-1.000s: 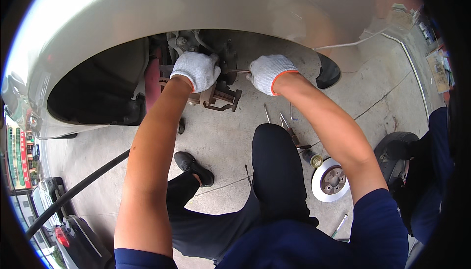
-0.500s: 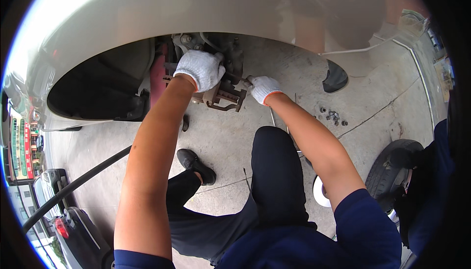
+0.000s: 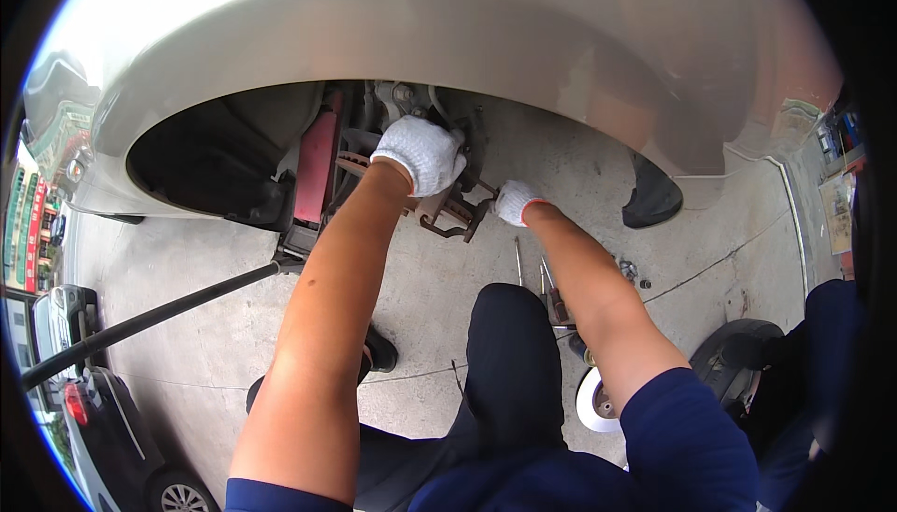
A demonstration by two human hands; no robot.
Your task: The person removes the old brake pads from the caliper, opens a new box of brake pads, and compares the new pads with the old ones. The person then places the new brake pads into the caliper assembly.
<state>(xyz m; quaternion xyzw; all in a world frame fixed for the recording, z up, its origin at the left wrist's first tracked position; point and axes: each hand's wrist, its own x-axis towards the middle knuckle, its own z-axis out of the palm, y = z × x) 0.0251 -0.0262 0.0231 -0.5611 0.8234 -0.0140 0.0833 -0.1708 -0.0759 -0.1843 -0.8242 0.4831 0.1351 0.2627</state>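
Curling the left hand (image 3: 420, 157) over the rusty brake parts, fingers tucked under and out of sight, so impossible to tell how firmly or on what. Over to the right hand (image 3: 516, 204): closed around the end of a thin brown rod (image 3: 487, 187), just right of the left hand, at the far centre of the scene. Right below, between the two, a rusty bracket (image 3: 450, 218). Left of that, a reddish panel (image 3: 316, 166); far right, a black flap (image 3: 652, 196) at the end of the silver-beige wheel arch (image 3: 392, 26). Nearer, on the concrete floor (image 3: 224, 297), brown-handled tools (image 3: 559, 305) beside the right forearm, then a pale brake disc (image 3: 590, 409), partly covered. Off right, a tyre (image 3: 724, 362) next to a dark-clothed person (image 3: 822, 391). Slanting away left, a long black bar (image 3: 159, 316).
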